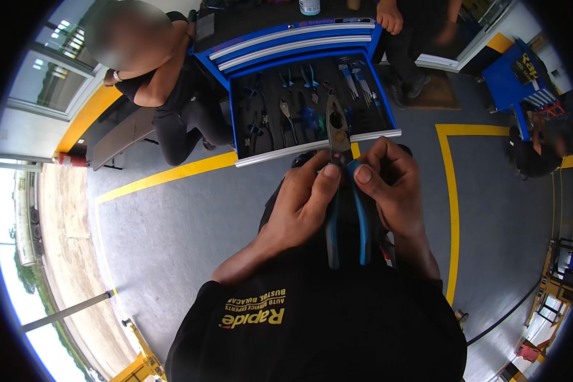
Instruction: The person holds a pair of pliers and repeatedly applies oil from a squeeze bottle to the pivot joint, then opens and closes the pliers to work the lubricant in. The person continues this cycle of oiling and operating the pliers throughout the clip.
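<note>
A pair of slip-joint pliers [339, 136] with blue and dark handles is between my two hands, jaws pointing away from me and handles toward my body. My left hand [299, 200] grips the pliers near the pivot, thumb and fingers pinched at the left handle's top. On the other side, my right hand [393, 184] has its thumb and bent fingers on the upper right handle. The jaws look nearly closed, over the front edge of an open drawer [251, 160]. Dark foam in the drawer holds several pliers [288, 118] and a row of slim tools [356, 81].
The drawer belongs to a blue tool cabinet [293, 48] with a bottle [309, 7] on top. One person [165, 83] sits at the left by a bench [124, 134]; another person's hand [389, 16] rests at the cabinet's right corner. A blue cart [512, 79] stands far right.
</note>
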Demonstrator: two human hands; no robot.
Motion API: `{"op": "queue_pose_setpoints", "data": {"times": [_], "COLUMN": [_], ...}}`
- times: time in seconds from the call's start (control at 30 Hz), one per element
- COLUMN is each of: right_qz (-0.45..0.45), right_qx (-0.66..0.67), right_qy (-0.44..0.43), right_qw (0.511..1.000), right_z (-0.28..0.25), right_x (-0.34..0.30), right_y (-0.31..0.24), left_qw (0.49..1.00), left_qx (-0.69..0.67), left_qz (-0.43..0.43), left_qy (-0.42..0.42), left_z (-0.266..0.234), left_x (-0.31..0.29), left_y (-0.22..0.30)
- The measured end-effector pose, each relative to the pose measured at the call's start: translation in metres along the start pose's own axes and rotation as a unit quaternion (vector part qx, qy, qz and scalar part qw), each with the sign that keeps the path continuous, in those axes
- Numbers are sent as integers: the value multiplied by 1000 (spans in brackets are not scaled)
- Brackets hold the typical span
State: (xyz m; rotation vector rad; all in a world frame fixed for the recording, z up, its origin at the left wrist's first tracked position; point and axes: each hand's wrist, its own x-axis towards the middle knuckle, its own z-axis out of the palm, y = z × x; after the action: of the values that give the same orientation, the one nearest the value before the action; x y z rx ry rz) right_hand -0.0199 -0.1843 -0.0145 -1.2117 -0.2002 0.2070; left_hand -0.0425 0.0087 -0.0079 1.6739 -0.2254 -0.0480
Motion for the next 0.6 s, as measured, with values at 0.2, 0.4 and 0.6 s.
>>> {"op": "queue_pose_setpoints", "data": {"times": [0.2, 0.4, 0.6], "right_qz": [65, -14, -11], "right_qx": [61, 80, 67], "right_qy": [-11, -12, -37], "right_qw": [996, 997, 997], "right_z": [-18, -1, -7], "right_x": [3, 2, 5], "right_y": [-25, 5, -1], "left_qw": [997, 999, 999], "left_qx": [-42, 13, -20], "left_qz": [1, -16, 8], "left_qy": [-58, -39, -43], "left_z": [-15, -9, -14], "left_x": [-3, -7, -7], "left_y": [3, 10, 5]}}
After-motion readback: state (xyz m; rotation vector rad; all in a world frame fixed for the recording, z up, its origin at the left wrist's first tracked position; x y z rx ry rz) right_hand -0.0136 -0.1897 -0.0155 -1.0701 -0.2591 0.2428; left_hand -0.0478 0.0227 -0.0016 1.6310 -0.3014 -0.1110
